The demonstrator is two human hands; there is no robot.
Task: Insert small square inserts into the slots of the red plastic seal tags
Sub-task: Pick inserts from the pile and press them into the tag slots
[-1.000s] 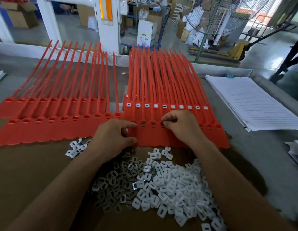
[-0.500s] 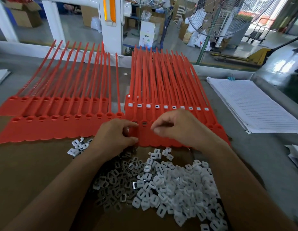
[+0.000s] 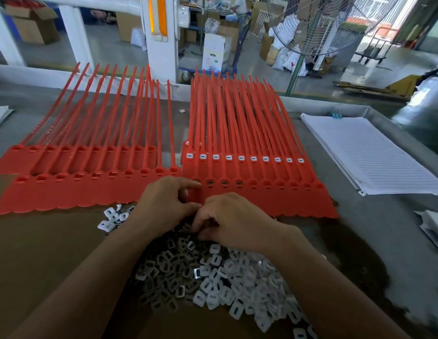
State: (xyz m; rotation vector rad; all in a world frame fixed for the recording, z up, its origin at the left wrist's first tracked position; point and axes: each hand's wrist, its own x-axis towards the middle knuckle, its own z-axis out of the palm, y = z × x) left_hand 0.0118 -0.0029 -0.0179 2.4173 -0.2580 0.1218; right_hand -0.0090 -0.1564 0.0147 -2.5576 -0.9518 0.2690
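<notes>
Two batches of red seal tags lie side by side on the table, the left batch (image 3: 90, 189) with open slots. The right batch (image 3: 262, 192) has a back row with white inserts in its slots and a front row with inserts in its first few slots. A pile of small square inserts (image 3: 213, 277), white and metallic, lies on brown cardboard in front. My left hand (image 3: 164, 204) pinches the left edge of the right batch's front row. My right hand (image 3: 227, 221) is down at the top of the pile, fingers curled around inserts; which ones is hidden.
A stack of lined white sheets (image 3: 367, 152) lies to the right. A few stray inserts (image 3: 112, 216) sit left of my left hand. More white sheets (image 3: 433, 228) poke in at the right edge. Behind the table stand a white post (image 3: 161, 37) and a fan (image 3: 318, 23).
My right hand has left the front row's slots and dropped back toward me onto the insert pile. My left hand has kept its hold on the tag row's left edge.
</notes>
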